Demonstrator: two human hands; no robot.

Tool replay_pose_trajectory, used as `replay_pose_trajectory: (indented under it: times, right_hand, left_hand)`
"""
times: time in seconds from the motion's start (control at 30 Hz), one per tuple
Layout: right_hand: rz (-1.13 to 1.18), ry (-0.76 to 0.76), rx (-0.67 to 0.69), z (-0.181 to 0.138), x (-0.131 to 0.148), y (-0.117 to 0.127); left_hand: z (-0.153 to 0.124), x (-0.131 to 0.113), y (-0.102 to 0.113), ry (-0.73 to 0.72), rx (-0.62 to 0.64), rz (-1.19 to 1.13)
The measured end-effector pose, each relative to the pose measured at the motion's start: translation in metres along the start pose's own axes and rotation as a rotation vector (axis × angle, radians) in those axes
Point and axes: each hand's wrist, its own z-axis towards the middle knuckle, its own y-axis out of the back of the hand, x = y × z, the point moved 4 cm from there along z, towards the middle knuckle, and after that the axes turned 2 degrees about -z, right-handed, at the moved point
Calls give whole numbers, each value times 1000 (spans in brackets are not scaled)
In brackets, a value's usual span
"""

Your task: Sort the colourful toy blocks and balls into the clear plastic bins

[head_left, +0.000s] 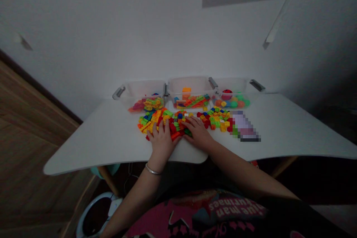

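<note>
A heap of small toy building bricks in yellow, red, green, orange and blue spreads across the white table. My left hand lies over the left front of the heap with its fingers spread, touching yellow and red bricks. A bracelet circles the left wrist. My right hand reaches over the middle of the heap, fingers stretched out and thumb apart, beside a dark green brick. Between the two thumbs lies an orange-red brick. Bricks under the palms are hidden.
Three clear bins stand against the wall: a left bin with pink and yellow pieces, a middle bin with long bricks, and a right bin with coloured balls. A pixelated flat object lies right of the heap on the table.
</note>
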Motion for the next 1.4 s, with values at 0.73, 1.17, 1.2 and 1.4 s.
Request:
replay_pose_trajectory:
  times: [0.73, 1.17, 1.2, 1.4]
  right_hand:
    - [194, -34, -45, -4, -32, 3]
    - [143, -26, -84, -3, -37, -1]
    - [137, -26, -90, -3, -36, 0]
    - [141, -9, -89, -5, -28, 4]
  left_hand:
    - [44, -23, -12, -382, 215, -84]
    - [54, -23, -8, -629, 113, -154]
    - [53, -23, -5, -622, 108, -152]
    - [41, -15, 12, -412, 172, -78]
